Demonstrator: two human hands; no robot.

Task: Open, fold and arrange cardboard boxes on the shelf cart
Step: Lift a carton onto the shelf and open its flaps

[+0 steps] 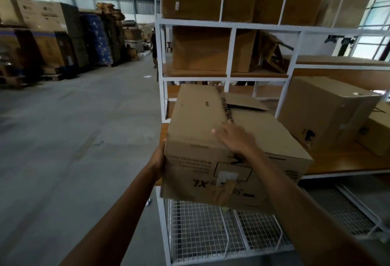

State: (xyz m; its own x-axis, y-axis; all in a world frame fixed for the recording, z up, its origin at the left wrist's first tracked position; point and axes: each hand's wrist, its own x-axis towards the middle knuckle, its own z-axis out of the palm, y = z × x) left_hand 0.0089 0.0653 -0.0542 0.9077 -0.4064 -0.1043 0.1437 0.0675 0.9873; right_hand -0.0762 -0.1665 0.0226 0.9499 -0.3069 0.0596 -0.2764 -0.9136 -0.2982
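A large brown cardboard box [196,118] marked "XL" sits at the left end of the wooden shelf of a white shelf cart [161,54], its near end jutting past the shelf edge. My left hand [158,160] presses against the box's left side; its fingers are hidden behind the box. My right hand [234,137] lies flat on the box's top with fingers spread. One top flap [242,102] at the far side is raised slightly.
A second closed box [325,109] stands on the same shelf to the right. Upper shelves hold several boxes [200,48]. Wire baskets [200,227] sit below. Open concrete floor [63,128] lies left, with stacked cartons [52,33] and a person [154,46] far back.
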